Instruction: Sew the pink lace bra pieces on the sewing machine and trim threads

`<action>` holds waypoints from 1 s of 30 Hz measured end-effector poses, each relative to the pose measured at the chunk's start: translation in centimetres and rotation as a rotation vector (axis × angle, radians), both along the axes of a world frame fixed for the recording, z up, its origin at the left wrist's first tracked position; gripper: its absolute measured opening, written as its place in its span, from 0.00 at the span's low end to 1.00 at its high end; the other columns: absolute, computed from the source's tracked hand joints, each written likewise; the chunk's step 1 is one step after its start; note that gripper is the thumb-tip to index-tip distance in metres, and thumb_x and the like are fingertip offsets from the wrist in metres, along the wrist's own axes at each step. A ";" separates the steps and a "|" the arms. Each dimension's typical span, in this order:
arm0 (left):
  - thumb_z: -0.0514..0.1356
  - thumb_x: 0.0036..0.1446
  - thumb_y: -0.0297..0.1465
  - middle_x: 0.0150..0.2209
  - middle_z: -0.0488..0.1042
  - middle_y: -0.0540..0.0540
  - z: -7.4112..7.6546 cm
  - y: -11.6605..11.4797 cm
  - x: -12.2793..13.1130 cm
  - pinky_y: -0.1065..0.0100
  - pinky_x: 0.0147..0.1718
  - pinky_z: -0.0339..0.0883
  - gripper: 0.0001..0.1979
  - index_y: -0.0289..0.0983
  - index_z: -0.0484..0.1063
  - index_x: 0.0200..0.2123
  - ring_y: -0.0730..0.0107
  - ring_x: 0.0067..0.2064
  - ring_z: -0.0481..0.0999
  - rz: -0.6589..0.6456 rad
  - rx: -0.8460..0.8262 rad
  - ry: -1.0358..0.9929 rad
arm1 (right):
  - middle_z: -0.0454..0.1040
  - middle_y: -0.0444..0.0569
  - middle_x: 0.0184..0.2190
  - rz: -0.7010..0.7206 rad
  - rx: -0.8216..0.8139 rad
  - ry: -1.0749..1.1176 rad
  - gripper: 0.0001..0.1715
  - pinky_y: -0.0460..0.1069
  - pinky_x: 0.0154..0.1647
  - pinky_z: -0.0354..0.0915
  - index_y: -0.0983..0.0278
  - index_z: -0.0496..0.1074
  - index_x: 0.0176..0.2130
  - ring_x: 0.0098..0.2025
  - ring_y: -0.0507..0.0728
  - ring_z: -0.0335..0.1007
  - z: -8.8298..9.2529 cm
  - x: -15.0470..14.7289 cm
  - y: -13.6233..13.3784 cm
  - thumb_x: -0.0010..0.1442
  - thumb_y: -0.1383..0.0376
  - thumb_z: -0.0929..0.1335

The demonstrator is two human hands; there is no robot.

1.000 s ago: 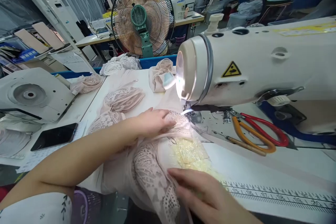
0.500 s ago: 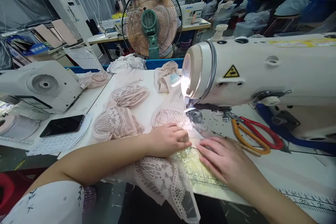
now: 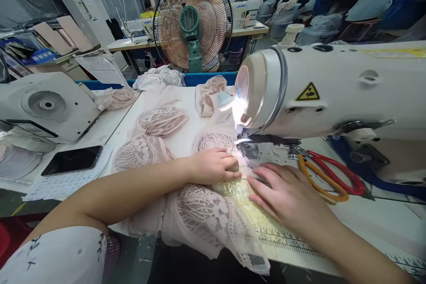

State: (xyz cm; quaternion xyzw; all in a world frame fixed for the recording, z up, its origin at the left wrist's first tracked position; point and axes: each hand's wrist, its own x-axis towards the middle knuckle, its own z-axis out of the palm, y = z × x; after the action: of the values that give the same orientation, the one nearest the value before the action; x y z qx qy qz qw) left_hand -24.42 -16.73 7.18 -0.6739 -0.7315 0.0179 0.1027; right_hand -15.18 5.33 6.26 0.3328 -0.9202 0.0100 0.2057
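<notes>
A pale pink lace bra (image 3: 203, 213) lies under the sewing machine (image 3: 339, 75); one cup rests by the lit needle area, the other droops over the table's front edge. My left hand (image 3: 214, 165) presses on the bra just left of the needle, its fingers bent and closed on the fabric edge. To the right, my right hand (image 3: 286, 188) lies palm down, fingers stretched, fingertips near the same edge on a yellow taped patch (image 3: 244, 202). Whatever is beneath the fingers of both hands is hidden.
Scissors (image 3: 328, 177) with orange and red handles lie beneath the machine arm. More lace bra cups (image 3: 143, 153) lie to the left. A phone (image 3: 72, 160) rests on papers beside a second machine (image 3: 49, 106). A large fan (image 3: 189, 22) stands behind the table.
The view has shifted slightly. The hanging cup has swung a little right and spread out near the table edge. Both hands stay near the needle, with the right fingers slightly more spread.
</notes>
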 end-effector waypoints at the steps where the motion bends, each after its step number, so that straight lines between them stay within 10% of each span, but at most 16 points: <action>1: 0.47 0.65 0.28 0.45 0.74 0.38 0.1 0.1 -0.3 0.59 0.50 0.61 0.16 0.37 0.71 0.50 0.64 0.44 0.73 0.001 -0.018 0.003 | 0.74 0.53 0.40 -0.004 0.005 0.002 0.13 0.57 0.46 0.58 0.63 0.74 0.37 0.47 0.63 0.66 0.1 -0.2 -0.1 0.62 0.62 0.62; 30: 0.51 0.63 0.29 0.54 0.71 0.43 -0.1 0.9 -7.1 0.62 0.53 0.62 0.16 0.38 0.71 0.51 0.62 0.51 0.72 0.070 -0.140 0.069 | 0.72 0.58 0.39 -0.056 0.027 0.087 0.16 0.57 0.43 0.61 0.68 0.74 0.41 0.45 0.65 0.65 -0.9 -2.5 -0.1 0.59 0.64 0.62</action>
State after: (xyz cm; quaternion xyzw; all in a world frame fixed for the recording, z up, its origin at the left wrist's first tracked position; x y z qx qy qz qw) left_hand -31.53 -15.83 7.07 -0.6526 -0.7474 0.0959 0.0799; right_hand -17.65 5.21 5.34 0.3099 -0.9194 -0.0226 0.2412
